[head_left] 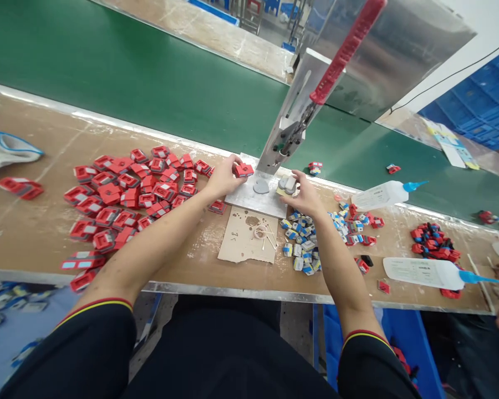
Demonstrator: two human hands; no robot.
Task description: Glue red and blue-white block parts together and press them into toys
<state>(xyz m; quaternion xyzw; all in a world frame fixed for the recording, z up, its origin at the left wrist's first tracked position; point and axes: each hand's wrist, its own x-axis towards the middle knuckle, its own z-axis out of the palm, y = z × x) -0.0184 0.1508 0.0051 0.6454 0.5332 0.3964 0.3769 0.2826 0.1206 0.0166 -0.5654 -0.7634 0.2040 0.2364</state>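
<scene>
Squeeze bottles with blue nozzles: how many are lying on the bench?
2. One squeeze bottle lies at the bench's far edge, right of the right hand; another bottle lies nearer, toward the front right. Others may be out of view.

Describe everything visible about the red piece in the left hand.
The red piece is a small, blocky part that looks like moulded plastic, with a dark recess on top. The left hand pinches it at the fingertips, holding it just above the metal base plate of the lever press, beside the heap of similar red parts.
</scene>
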